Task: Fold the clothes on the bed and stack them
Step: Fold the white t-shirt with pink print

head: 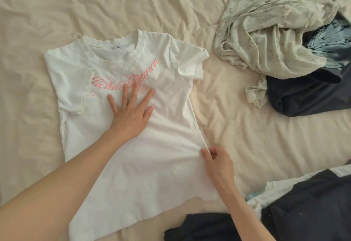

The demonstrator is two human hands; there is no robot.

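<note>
White T-shirt (165, 164) lies face up on the cream bedsheet (57, 12), collar away from the person, both short sleeves folded inward over the chest. Left hand (131, 111) flat on the shirt, fingers spread, fingertips reaching the pink script print (121, 78). Right hand (218, 162) pinches the shirt's right side edge between thumb and fingers, fabric slightly lifted there. Beyond the right fingers, well apart: a crumpled pale green printed garment (266, 31) heaped over dark navy clothing (303, 92). Just behind the right wrist, a dark garment (209, 227); another dark piece (313, 208) beside it.
</note>
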